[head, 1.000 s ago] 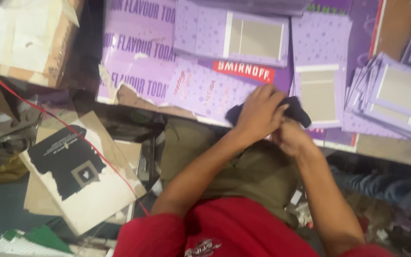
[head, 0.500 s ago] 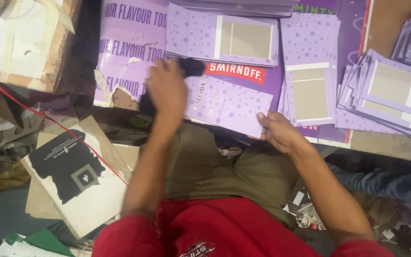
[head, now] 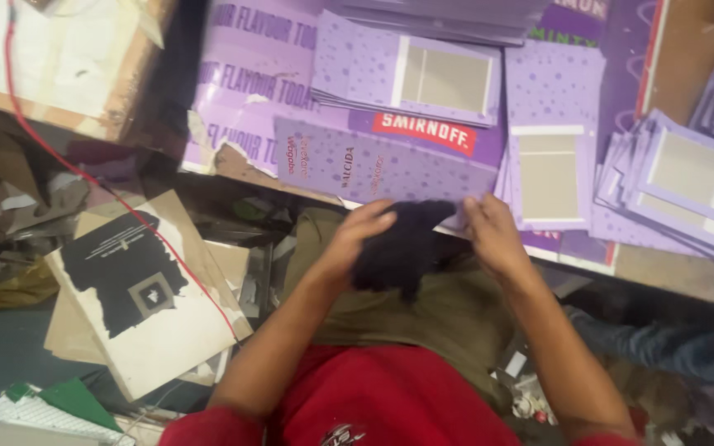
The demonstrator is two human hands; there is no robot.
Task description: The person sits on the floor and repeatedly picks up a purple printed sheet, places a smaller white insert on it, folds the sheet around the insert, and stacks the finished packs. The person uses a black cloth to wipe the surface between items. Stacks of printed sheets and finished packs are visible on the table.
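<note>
Purple printed card sheets point(head: 423, 78) with pale square windows cover the counter point(head: 671, 268), fanned in loose stacks to the right point(head: 687, 186), while torn cardboard point(head: 142, 289) and a red wire point(head: 84, 177) litter the floor to the left. Half a second ago the left hand was stretched far out over the sheets with the dark cloth in it, and the right hand lay apart at the counter's edge; now both have come back together close to the person's lap. The left hand point(head: 357, 239) curls over the upper left of the dark cloth point(head: 402, 248), fingers clenched into it, and the right hand point(head: 493, 235) pinches its right edge. The cloth sits bunched between them, at the near edge of the counter and partly over a flat purple sheet point(head: 373, 169). It looks soft, black or deep navy, crumpled into a lump with a loose corner hanging down. Judging from this, the wiping reach is over and the cloth is being regathered.
</note>
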